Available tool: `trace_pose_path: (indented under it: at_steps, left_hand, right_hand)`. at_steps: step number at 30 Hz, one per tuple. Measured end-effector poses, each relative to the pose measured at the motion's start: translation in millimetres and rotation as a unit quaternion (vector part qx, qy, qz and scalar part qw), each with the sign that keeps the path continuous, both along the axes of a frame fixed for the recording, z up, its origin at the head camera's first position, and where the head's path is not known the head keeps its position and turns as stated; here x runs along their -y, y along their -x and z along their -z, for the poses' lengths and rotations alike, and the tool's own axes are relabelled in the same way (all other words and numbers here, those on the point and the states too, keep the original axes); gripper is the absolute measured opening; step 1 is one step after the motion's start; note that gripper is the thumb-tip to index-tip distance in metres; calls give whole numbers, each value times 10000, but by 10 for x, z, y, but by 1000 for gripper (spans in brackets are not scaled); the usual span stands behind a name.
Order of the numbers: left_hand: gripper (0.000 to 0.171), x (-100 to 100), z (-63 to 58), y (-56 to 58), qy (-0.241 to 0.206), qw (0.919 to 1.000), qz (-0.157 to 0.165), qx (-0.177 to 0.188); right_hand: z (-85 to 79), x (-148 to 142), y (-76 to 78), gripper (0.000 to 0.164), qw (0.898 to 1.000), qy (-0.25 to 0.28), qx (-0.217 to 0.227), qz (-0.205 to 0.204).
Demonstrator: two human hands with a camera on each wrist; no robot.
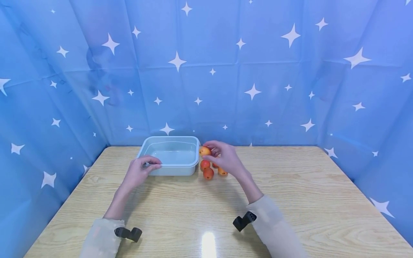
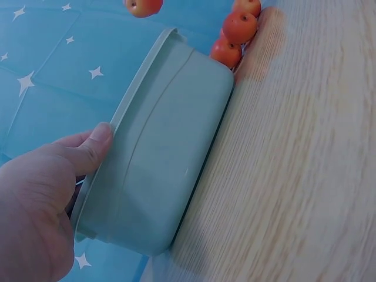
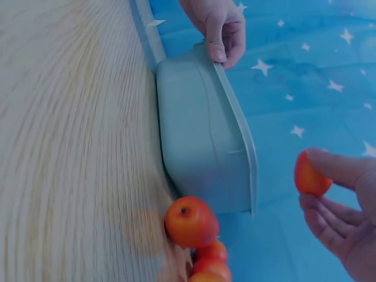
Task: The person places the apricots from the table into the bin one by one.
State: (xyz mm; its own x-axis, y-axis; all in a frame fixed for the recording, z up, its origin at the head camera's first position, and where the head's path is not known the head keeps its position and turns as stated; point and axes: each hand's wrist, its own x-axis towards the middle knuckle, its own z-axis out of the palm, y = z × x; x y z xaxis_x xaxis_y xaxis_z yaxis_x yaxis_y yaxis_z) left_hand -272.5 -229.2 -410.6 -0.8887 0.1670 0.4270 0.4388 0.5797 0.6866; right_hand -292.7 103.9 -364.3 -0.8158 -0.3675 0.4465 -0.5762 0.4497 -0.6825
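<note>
A pale blue-green plastic box stands on the table near its back edge, its inside bare. My left hand grips the near-left part of its rim, thumb on the outside in the left wrist view. Between thumb and fingertips, my right hand pinches a small red-orange apple, raised above the table just off the box's right side. Several more small apples lie close together against the table beside that right wall, partly under the right hand in the head view.
The light wood-grain table runs back to a blue curtain with white stars, which also hangs at both sides. Black wrist cameras are strapped over both light sleeves.
</note>
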Motion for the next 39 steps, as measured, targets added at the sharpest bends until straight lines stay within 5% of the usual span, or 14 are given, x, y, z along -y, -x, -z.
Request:
trace_pose_path:
  at_steps: [19,39]
  left_hand:
    - [6,-67,-7,-21,-34,9999,105,8]
    - [6,-115,-19,-20,-44,9999,108,-43]
  right_hand:
    - [29,281,-47,37,9967,392,705,-26]
    - [153,368,-19,36,9974,308,644,-87]
